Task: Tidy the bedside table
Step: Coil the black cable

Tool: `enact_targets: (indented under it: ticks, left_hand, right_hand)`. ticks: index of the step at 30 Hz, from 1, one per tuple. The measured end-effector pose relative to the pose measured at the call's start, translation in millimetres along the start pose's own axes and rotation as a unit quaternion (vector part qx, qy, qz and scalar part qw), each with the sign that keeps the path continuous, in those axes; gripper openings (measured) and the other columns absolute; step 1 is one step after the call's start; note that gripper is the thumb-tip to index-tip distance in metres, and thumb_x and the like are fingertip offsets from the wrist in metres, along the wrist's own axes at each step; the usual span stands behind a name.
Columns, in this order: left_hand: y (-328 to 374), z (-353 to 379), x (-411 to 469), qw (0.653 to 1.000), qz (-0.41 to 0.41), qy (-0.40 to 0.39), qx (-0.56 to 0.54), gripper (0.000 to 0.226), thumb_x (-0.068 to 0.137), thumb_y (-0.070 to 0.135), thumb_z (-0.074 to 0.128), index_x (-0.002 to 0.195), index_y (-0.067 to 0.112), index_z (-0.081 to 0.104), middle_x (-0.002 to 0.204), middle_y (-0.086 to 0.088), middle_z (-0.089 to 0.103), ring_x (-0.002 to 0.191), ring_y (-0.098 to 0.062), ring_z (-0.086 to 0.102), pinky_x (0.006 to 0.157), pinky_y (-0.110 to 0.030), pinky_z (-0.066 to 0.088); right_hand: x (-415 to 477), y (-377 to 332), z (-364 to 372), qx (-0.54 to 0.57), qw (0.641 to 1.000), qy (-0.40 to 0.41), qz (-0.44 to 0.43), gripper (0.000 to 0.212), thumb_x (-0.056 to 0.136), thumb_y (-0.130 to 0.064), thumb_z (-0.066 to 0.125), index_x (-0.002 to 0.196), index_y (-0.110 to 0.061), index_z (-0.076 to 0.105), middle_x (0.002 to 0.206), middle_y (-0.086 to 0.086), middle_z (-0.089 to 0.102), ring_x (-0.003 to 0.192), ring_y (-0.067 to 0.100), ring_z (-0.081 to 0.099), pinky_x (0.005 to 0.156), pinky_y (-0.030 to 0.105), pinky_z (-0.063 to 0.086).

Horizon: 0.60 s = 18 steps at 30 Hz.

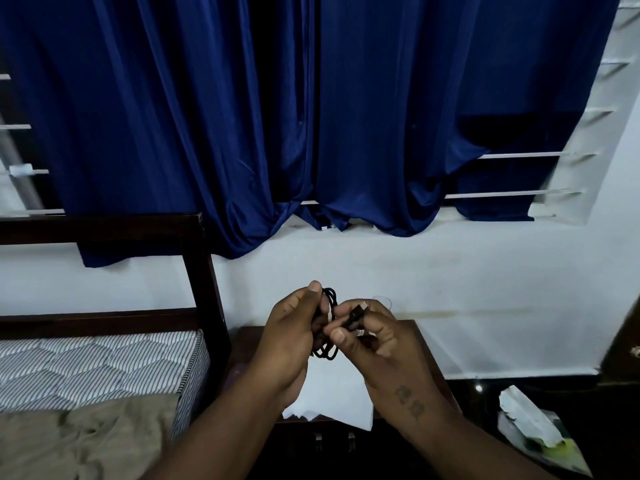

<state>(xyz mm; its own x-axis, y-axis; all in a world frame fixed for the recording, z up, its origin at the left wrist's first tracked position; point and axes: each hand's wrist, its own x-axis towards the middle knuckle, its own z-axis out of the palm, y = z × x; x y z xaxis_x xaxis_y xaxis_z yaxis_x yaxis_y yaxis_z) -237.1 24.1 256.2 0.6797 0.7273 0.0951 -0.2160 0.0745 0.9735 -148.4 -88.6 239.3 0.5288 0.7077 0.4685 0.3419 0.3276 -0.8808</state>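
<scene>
Above the dark wooden table (420, 344), both hands work on a black cable (327, 353) held in the air, clear of the surface. The left hand (289, 336) is closed around the bundled loops, thumb pressed over the top, with coils showing above the thumb and hanging just below the palm. The right hand (369, 336) pinches the free end near its plug (356, 315) between thumb and forefinger, the plug pointing up and to the right.

The step in hand looks like coiling the cable before it is put away. To do it well, the left hand should keep the loops even and firmly gripped so none slip out, while the right feeds the tail around the bundle without kinking it at the plug. The last turn probably wants tucking through a loop so the coil holds itself.

White paper (334, 389) lies on the near part of the table beneath the hands, and a clear glass (382, 301) stands at the far edge, just behind the right hand; lowering the coil should avoid knocking it. A bed (97, 362) with a striped mattress sits to the left, blue curtains (277, 116) hang on the far wall.
</scene>
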Motion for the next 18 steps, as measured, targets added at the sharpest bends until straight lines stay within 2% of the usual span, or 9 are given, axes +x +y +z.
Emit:
enact_targets:
  ticks: [3,5,7,10,13,15,18]
  left_hand:
    - [0.8,-0.1,2.2,0.999,-0.019,0.02,-0.039,0.042,0.104,0.043,0.051,0.072,0.019,0.063,0.057,0.003,0.034,0.056,-0.016,0.037,0.06,-0.03,0.034]
    - [-0.4,-0.6,3.7,0.997,-0.028,0.026,-0.073,0.042,0.104,0.043,0.052,0.073,0.018,0.063,0.061,0.001,0.034,0.056,-0.019,0.036,0.066,-0.037,0.037]
    - [-1.5,-0.6,4.4,0.995,-0.033,0.031,-0.085,0.043,0.104,0.042,0.051,0.07,0.019,0.061,0.062,0.001,0.036,0.057,-0.02,0.035,0.062,-0.036,0.037]
    - [-1.0,1.0,3.8,0.996,-0.032,0.025,-0.08,0.042,0.104,0.041,0.051,0.07,0.017,0.058,0.06,0.002,0.035,0.059,-0.019,0.033,0.055,-0.03,0.031]
    - [0.0,4.4,-0.2,0.996,-0.034,-0.004,-0.079,0.039,0.104,0.04,0.05,0.075,0.016,0.057,0.06,0.003,0.034,0.051,-0.011,0.03,0.049,-0.025,0.021]
    - [2.2,6.0,-2.6,0.995,-0.035,-0.013,-0.09,0.038,0.105,0.04,0.049,0.077,0.014,0.056,0.059,0.003,0.036,0.046,-0.009,0.034,0.044,-0.021,0.025]
    - [3.9,6.7,-3.8,0.995,-0.031,-0.018,-0.098,0.039,0.105,0.041,0.049,0.079,0.013,0.058,0.059,0.003,0.038,0.045,-0.014,0.038,0.043,-0.026,0.036]
  right_hand:
    - [-1.0,-3.5,-0.2,0.036,0.999,0.0,0.041,0.01,0.095,-0.012,0.068,0.093,-0.006,0.076,0.09,0.006,0.078,0.076,-0.001,0.068,0.067,0.011,0.048]
    - [-1.1,-5.9,-0.2,0.056,0.997,0.0,0.046,0.017,0.095,-0.021,0.065,0.094,-0.006,0.072,0.087,0.006,0.079,0.075,0.001,0.068,0.064,0.012,0.048]
    - [-1.7,-5.6,0.6,0.065,0.997,0.006,0.046,0.021,0.093,-0.024,0.064,0.093,-0.004,0.071,0.083,0.01,0.077,0.074,0.005,0.069,0.063,0.014,0.049]
    - [-1.5,-1.4,1.1,0.075,0.995,0.016,0.069,0.011,0.097,-0.013,0.067,0.098,-0.007,0.077,0.078,0.008,0.075,0.069,0.008,0.066,0.061,0.018,0.051]
    - [1.1,-1.2,0.0,0.076,0.995,0.025,0.065,0.009,0.091,-0.014,0.074,0.096,-0.016,0.081,0.089,0.004,0.074,0.069,0.014,0.066,0.059,0.024,0.052]
    - [2.9,-3.8,1.7,0.067,0.996,0.024,0.063,0.008,0.085,-0.01,0.08,0.091,-0.014,0.08,0.09,0.008,0.075,0.067,0.016,0.067,0.056,0.025,0.051]
    - [4.5,-7.1,6.9,0.085,0.993,0.029,0.08,0.026,0.071,-0.013,0.085,0.091,-0.009,0.07,0.076,0.02,0.073,0.06,0.019,0.066,0.051,0.026,0.049]
